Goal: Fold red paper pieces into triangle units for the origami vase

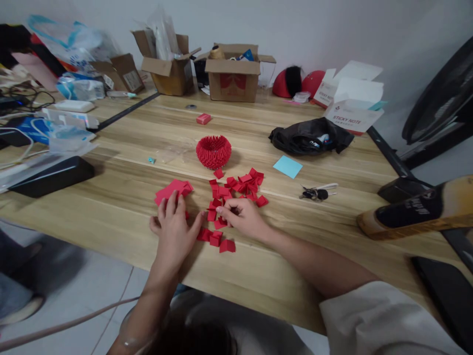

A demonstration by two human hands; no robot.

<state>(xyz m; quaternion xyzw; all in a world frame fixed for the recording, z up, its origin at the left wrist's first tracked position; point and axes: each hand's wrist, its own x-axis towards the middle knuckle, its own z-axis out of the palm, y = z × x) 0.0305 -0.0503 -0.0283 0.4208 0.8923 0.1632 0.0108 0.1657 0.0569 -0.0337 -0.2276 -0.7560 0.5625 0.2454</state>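
My left hand [173,224] lies spread on the table, its fingertips at a stack of red paper sheets [172,190]. To its right, my right hand [240,216] is closed in a pinch on a small red folded paper piece [219,209]. Several more red folded papers [246,182] are scattered around and beyond that hand, and a few lie nearer the front edge, such as one folded piece [227,245]. Behind them stands a round red bowl of interlocked folded paper [213,152], upright and open at the top.
A blue paper square [288,166], a black bag [310,135] and keys [318,192] lie right of the bowl. Cardboard boxes [234,81] stand along the wall. At right are a large can-shaped container [414,212] and a sticky note box [354,116]. A black case [53,176] sits left.
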